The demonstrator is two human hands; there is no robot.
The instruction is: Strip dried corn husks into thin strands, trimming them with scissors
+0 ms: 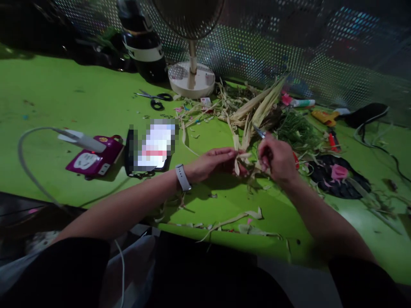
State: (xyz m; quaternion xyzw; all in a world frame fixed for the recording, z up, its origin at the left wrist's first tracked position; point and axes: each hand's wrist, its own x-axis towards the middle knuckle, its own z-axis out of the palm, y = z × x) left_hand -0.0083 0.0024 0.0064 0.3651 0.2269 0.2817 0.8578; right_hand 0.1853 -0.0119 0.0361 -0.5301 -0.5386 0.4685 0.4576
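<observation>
Near the middle of the green table, my left hand (224,160) is closed, pinching a pale, dry husk strip (238,164) between thumb and fingers. My right hand (276,157), close beside it on the right, is curled round a slim metal tool (258,131). Its narrow shiny tip points up and left out of the fist; the rest is hidden, so its kind does not show. Just beyond both hands lies a heap of long dried corn husks (261,107). Green feathery leaves (295,130) spread to the right of the heap.
A black round pad (346,184) bears a pink flower (339,172) at right. Scissors (156,98), a fan base (192,81) and a dark bottle (144,51) stand or lie farther back. Left are a phone (157,145) and a purple box (93,158); a glue gun (326,116) lies right.
</observation>
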